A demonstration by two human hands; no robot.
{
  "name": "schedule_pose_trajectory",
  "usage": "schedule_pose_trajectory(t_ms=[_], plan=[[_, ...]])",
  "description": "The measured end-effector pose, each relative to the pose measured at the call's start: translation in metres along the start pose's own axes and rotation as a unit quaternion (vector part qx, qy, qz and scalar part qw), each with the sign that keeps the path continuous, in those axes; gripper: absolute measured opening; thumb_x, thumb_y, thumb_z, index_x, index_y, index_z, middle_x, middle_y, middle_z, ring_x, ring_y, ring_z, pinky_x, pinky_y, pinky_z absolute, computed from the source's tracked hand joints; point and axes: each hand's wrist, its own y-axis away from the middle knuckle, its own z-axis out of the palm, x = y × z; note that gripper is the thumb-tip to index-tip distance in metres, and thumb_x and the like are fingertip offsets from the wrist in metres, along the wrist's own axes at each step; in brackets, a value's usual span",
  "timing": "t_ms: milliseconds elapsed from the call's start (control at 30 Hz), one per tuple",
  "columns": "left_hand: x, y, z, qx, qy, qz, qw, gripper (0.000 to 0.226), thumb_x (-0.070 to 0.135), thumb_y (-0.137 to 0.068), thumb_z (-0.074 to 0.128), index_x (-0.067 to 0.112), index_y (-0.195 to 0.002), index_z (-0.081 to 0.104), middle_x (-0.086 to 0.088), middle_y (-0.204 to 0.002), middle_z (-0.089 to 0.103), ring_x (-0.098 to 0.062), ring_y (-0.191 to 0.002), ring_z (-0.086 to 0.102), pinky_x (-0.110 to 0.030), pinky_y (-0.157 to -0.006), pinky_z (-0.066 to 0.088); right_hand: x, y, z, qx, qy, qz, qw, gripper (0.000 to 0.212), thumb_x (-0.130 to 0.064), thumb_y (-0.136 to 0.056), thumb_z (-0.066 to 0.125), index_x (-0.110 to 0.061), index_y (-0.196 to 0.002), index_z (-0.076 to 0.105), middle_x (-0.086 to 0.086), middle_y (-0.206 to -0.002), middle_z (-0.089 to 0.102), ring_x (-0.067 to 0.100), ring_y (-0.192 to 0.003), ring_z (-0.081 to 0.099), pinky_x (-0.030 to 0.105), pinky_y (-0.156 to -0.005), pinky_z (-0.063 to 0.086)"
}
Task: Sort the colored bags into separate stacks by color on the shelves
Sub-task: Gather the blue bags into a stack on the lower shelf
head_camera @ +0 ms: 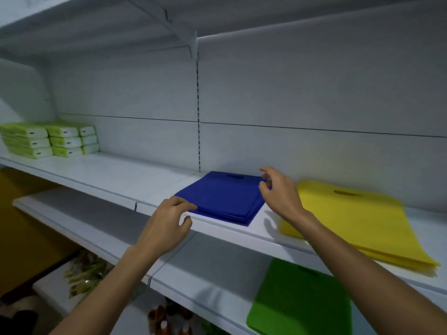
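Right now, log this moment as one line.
left hand: touching blue bag stack front corner | right hand: at its back right corner | yellow stack: same shelf, right | green stack: shelf below
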Motion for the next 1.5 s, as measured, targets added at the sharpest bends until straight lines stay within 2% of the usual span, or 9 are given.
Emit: schedule_pose_trajectory(t_ms=[333,700,900,1000,1167,1267,1333,1400,1500], plan=[[-0.072,-0.106,0.032,-0.007,0.049,0.022,0.999,0.03,0.012,-0.089,0.052,0.019,-0.117,0.061,0.003,-0.12,0.053,-0.012,-0.112,0.046,-0.014,-0.086,0.031,-0.002,-0.094,0.044,0.036,0.043,0.022,0.998,0.04,-0.013,-0.089,0.049,-0.011,-0.13,0.049,0.01,-0.12,0.058,0.026,-0.102,0.057,0.04,-0.088,0.047],[-0.113,-0.187,0.095,-0.086,0.13,0.129,0.979,0.031,0.012,-0.088,0.054,0.014,-0.118,0.061,-0.004,-0.12,0.053,-0.019,-0.115,0.044,-0.02,-0.095,0.031,0.027,-0.102,0.061,0.096,0.164,0.148,0.971,0.042,-0.013,-0.089,0.05,-0.008,-0.131,0.046,0.013,-0.118,0.06,0.028,-0.101,0.059,0.038,-0.084,0.048],[-0.144,-0.186,0.122,-0.118,-0.036,0.024,0.992,0.038,0.025,-0.09,0.047,0.016,-0.126,0.054,-0.009,-0.123,0.053,-0.027,-0.109,0.047,-0.032,-0.087,0.039,0.033,-0.088,0.116,0.013,0.221,0.255,0.941,0.048,-0.025,-0.092,0.048,-0.004,-0.134,0.036,0.02,-0.122,0.053,0.033,-0.111,0.051,0.036,-0.084,0.043],[-0.152,-0.182,0.134,-0.147,0.022,-0.05,0.988,0.039,0.031,-0.09,0.048,0.015,-0.124,0.054,-0.013,-0.119,0.054,-0.03,-0.106,0.049,-0.035,-0.087,0.04,0.036,-0.078,0.143,-0.027,0.262,0.324,0.909,0.043,-0.034,-0.096,0.042,-0.004,-0.127,0.039,0.018,-0.125,0.047,0.031,-0.115,0.044,0.037,-0.088,0.041],[-0.157,-0.185,0.141,-0.089,0.154,-0.054,0.983,0.033,0.011,-0.085,0.06,0.008,-0.118,0.061,-0.016,-0.115,0.059,-0.029,-0.105,0.053,-0.03,-0.09,0.04,0.042,-0.072,0.151,-0.004,0.281,0.335,0.899,0.024,-0.025,-0.098,0.04,-0.004,-0.099,0.051,0.014,-0.112,0.053,0.027,-0.103,0.053,0.03,-0.074,0.04],[-0.159,-0.184,0.143,-0.051,0.204,-0.066,0.975,0.028,0.004,-0.085,0.059,0.007,-0.113,0.062,-0.015,-0.107,0.061,-0.024,-0.093,0.058,-0.025,-0.083,0.041,0.045,-0.073,0.151,0.004,0.284,0.336,0.898,0.032,-0.024,-0.097,0.043,-0.011,-0.068,0.037,0.013,-0.103,0.058,0.027,-0.093,0.056,0.029,-0.066,0.035],[-0.161,-0.184,0.142,-0.038,0.241,-0.101,0.965,0.026,0.003,-0.085,0.06,0.006,-0.111,0.062,-0.013,-0.094,0.064,-0.019,-0.081,0.057,-0.022,-0.075,0.041,0.047,-0.072,0.151,0.015,0.282,0.325,0.902,0.031,-0.023,-0.096,0.045,-0.01,-0.068,0.039,0.013,-0.1,0.059,0.027,-0.09,0.056,0.029,-0.064,0.034],[-0.159,-0.184,0.139,-0.025,0.26,-0.123,0.957,0.024,0.004,-0.085,0.06,0.006,-0.109,0.062,-0.008,-0.085,0.062,-0.016,-0.073,0.055,-0.022,-0.069,0.04,0.047,-0.071,0.151,0.035,0.276,0.296,0.914,0.019,-0.02,-0.095,0.045,-0.006,-0.084,0.052,0.013,-0.1,0.058,0.027,-0.089,0.056,0.029,-0.064,0.036],[-0.155,-0.179,0.134,0.021,0.211,-0.082,0.974,0.019,0.005,-0.087,0.058,0.008,-0.105,0.063,-0.007,-0.09,0.064,-0.02,-0.08,0.057,-0.028,-0.068,0.042,0.047,-0.069,0.152,0.078,0.279,0.234,0.928,0.016,-0.015,-0.095,0.048,-0.003,-0.097,0.058,0.013,-0.098,0.058,0.026,-0.086,0.056,0.027,-0.062,0.035]])
